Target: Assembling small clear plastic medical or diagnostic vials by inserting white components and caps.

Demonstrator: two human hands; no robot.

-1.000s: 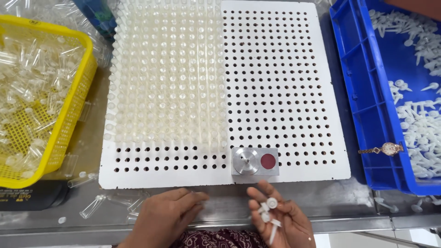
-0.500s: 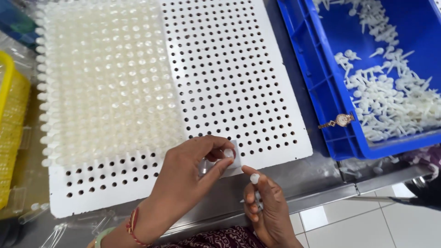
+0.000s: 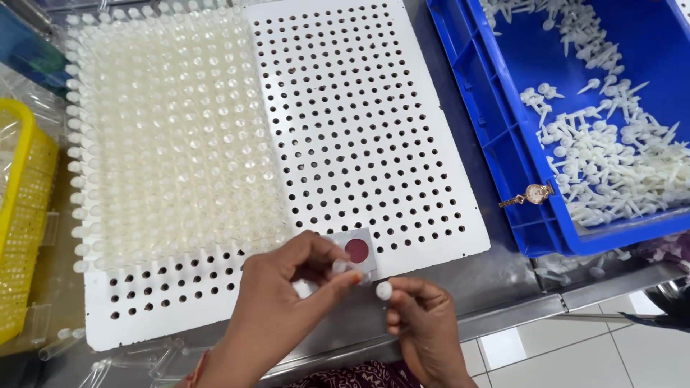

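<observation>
The left hand (image 3: pixel 287 287) pinches a small clear tube (image 3: pixel 340 266) in closed fingers, just over the near edge of the white perforated board (image 3: pixel 359 129). The right hand (image 3: pixel 424 323), near it on the right, grips a white cap (image 3: pixel 384 290) in closed fingers. This looks like the capping step: cap and tube mouth need lining up and pressing together. The board's left half is full of tubes; a blue bin (image 3: pixel 503 144) of white caps sits far right on the desk (image 3: pixel 496 276).

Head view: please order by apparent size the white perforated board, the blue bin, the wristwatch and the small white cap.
1. white perforated board
2. blue bin, partly out of frame
3. wristwatch
4. small white cap, held in the right hand
</observation>
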